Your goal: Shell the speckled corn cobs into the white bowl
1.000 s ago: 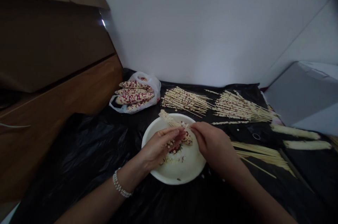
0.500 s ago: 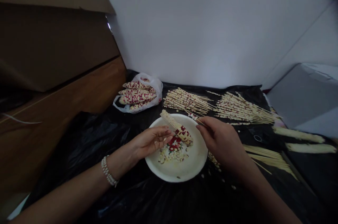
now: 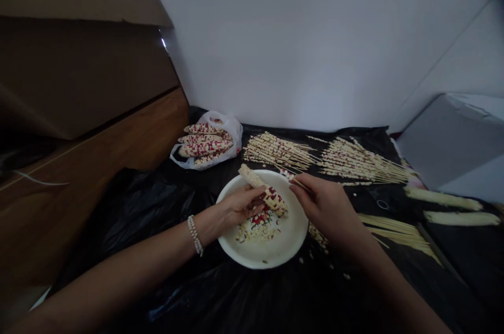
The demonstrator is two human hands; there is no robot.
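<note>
A partly stripped corn cob (image 3: 275, 201) with cream and dark red kernels leans in a white bowl (image 3: 268, 262), its bare end over the far rim. My left hand (image 3: 241, 207), a beaded bracelet at the wrist, is closed with thumb and fingertips against the cob's left side; some fingers are hidden. Loose kernels (image 3: 258, 231) lie in the bowl below it. My right hand (image 3: 325, 202) pinches a thin wooden skewer (image 3: 301, 185) above the bowl's right rim. A few red and white kernels are threaded on the skewer's far end.
Whole corn cobs (image 3: 205, 147) fill a white plastic bag (image 3: 232, 126) at the back left. Two piles of threaded skewers (image 3: 271, 149) lie behind the bowl. Bare skewers (image 3: 397, 231) and two stripped cobs (image 3: 443, 199) are on the right. Black plastic sheeting (image 3: 157, 218) covers the surface.
My left hand has moved right and its open fingers have closed in against the cob. My right hand still holds the skewer in nearly the same place.
</note>
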